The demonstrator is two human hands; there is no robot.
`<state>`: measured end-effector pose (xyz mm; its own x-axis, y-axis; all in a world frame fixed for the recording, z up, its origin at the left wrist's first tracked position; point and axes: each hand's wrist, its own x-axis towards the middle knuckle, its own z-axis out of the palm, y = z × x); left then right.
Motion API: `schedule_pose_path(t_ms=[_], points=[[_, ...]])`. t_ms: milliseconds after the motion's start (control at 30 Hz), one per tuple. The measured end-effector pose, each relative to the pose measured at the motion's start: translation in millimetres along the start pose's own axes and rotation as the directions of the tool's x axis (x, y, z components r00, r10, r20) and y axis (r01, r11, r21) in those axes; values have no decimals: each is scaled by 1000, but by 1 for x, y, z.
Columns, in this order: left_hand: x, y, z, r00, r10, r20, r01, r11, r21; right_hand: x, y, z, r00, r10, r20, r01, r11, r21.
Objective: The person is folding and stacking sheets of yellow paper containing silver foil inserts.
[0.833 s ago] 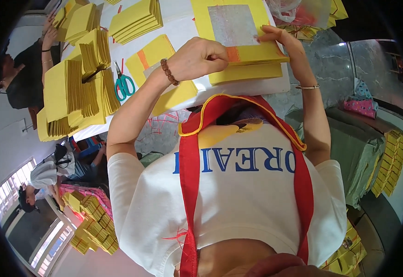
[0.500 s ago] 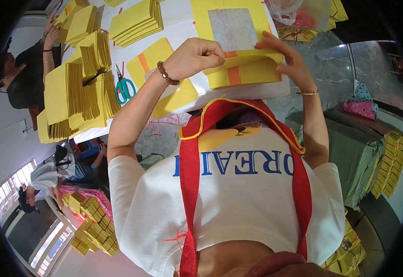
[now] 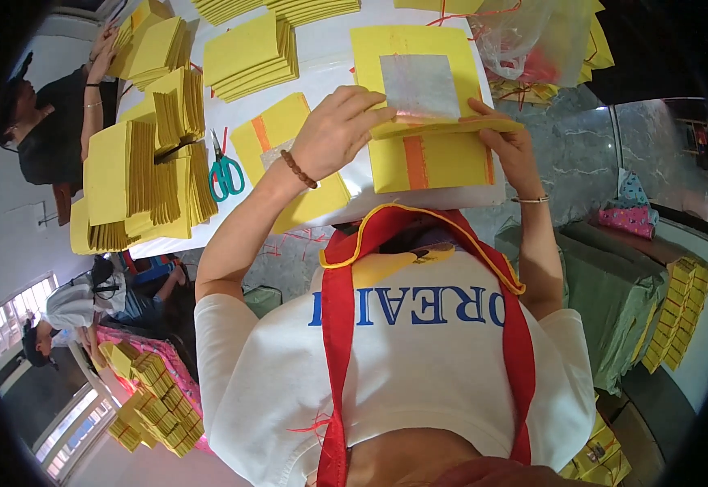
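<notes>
A yellow paper sheet (image 3: pixel 443 166) with an orange band lies folded at the table's near edge, its raised fold running crosswise. My right hand (image 3: pixel 506 144) grips the right end of that fold between fingers and thumb. At the fold's left end, my left hand (image 3: pixel 339 130) has its bent fingers closed at the paper's edge. Just beyond is flat yellow paper (image 3: pixel 367 61) bearing a silver foil square (image 3: pixel 420 85). Left of it, partly under my left forearm, lies another yellow sheet (image 3: pixel 289 114) with an orange stripe and a silver patch.
Teal-handled scissors (image 3: pixel 225 178) lie on the white table (image 3: pixel 216 114) beside stacks of folded yellow paper (image 3: pixel 114 174). More stacks (image 3: pixel 248 53) stand farther back. A clear plastic bag (image 3: pixel 524 40) is at the far right. Two other people sit to the left. Green wrapped bundles (image 3: pixel 613 292) stand at right.
My left hand has loosened from a fist and its fingers reach along the fold. The right hand has come down onto the paper's edge, and the bulging fold is now flatter.
</notes>
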<state>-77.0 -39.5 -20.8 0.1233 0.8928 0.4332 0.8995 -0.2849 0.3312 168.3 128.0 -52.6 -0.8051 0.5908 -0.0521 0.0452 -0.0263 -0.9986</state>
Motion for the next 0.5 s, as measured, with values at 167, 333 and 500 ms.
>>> schedule_pose_path(t_ms=[167, 333, 500], points=[[-2, 13, -3, 993, 93, -69, -90, 995, 37, -4, -14, 0, 934, -348, 87, 355, 861, -365], [-17, 44, -11, 998, 60, -36, -64, 992, -107, -22, -39, 4, 868, -405, 288, 490, 605, -628], [-22, 46, -9, 982, -191, 16, 186, 935, -303, -27, -42, 8, 893, -318, 318, 450, 619, -644]])
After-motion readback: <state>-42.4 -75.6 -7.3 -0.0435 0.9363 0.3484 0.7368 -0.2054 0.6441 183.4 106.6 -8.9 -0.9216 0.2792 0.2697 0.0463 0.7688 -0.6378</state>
